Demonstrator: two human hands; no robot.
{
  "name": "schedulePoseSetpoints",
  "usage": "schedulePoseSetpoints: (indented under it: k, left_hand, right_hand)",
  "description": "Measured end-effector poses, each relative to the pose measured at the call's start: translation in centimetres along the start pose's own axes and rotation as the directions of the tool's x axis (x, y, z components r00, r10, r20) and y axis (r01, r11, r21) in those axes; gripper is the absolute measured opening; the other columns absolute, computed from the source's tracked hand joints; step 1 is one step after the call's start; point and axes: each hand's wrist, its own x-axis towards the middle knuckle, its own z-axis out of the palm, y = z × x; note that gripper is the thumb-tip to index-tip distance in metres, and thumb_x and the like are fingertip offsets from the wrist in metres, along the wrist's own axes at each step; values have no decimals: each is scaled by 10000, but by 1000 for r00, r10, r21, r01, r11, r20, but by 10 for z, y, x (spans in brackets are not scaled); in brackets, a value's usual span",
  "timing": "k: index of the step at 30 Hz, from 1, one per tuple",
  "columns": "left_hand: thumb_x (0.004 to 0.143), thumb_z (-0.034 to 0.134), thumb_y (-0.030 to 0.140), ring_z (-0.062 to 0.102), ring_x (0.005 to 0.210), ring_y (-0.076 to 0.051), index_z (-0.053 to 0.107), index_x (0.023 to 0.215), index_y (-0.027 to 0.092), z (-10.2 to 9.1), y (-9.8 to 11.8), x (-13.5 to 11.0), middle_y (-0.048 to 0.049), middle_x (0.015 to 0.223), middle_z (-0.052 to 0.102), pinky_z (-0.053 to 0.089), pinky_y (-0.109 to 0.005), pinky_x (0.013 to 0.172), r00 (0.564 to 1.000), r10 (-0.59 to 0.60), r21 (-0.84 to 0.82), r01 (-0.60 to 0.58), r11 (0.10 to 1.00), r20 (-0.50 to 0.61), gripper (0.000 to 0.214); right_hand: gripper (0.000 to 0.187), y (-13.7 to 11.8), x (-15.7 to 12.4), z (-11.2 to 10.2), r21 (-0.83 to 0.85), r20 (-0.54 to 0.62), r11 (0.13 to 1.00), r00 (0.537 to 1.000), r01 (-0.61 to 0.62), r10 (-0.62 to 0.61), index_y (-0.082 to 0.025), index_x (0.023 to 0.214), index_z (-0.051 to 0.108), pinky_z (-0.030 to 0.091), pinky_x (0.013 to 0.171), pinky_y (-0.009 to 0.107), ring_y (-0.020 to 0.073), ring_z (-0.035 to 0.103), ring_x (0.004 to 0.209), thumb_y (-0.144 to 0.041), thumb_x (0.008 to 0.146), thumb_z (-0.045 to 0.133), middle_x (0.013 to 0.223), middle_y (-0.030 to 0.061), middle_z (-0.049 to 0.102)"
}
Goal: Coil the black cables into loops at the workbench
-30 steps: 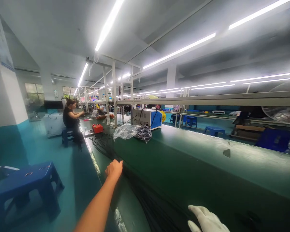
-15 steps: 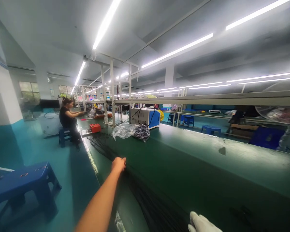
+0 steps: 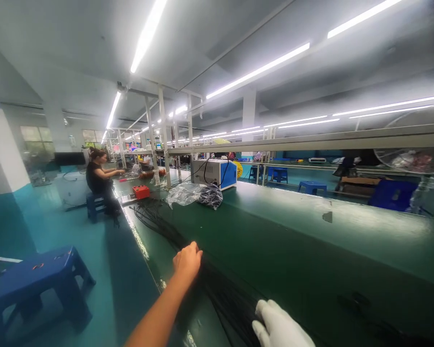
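A long bundle of thin black cables [image 3: 162,228] runs lengthwise along the green tabletop [image 3: 275,231]. My bare left hand [image 3: 188,260] is closed over the bundle around its middle, with the fingertips partly hidden. Nearer to me, my right hand [image 3: 280,324] in a white glove lies against the cables at the bottom of the view. Its thumb stands apart from the other fingers, and no firm grip shows. The far cable ends fan out near a red box [image 3: 141,192].
A crumpled clear plastic bag [image 3: 183,194] lies before a blue and white machine [image 3: 217,173]. A shelf rail [image 3: 292,143] crosses above the table. Blue stools [image 3: 32,274] stand on the left floor. A seated person [image 3: 100,178] works farther along the table edge.
My left hand has moved a little right and nearer along the cables. My gloved right hand has come further into view, moving left onto the bundle. The camera view has shifted slightly.
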Motion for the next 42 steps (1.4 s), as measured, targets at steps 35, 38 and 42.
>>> schedulePoseSetpoints:
  k: [35, 38, 42]
  left_hand:
    - [870, 522, 172, 522, 926, -159, 662, 792, 232, -1, 244, -214, 10, 876, 621, 379, -236, 819, 284, 937, -633, -692, 348, 204, 172]
    - [881, 524, 181, 517, 928, -161, 660, 794, 239, 6, 257, -219, 7, 880, 614, 382, -237, 830, 216, 952, -643, -702, 307, 218, 172]
    - [887, 495, 168, 519, 948, -166, 670, 805, 253, 12, 271, -222, 5, 889, 620, 380, -253, 869, 182, 952, -617, -728, 300, 247, 211]
  right_hand:
    - [629, 129, -180, -88, 964, 104, -205, 951, -168, -291, 6, 1072, 628, 419, 921, 376, 244, 600, 958, -580, 871, 517, 968, 176, 638]
    - [618, 138, -192, -91, 975, 95, -176, 968, -138, -231, -55, 986, 659, 407, 930, 412, 263, 585, 984, -620, 908, 422, 962, 146, 654]
    - [554, 147, -194, -82, 954, 103, -243, 954, -174, -281, -36, 907, 671, 458, 749, 297, 215, 619, 812, -572, 826, 556, 853, 137, 674]
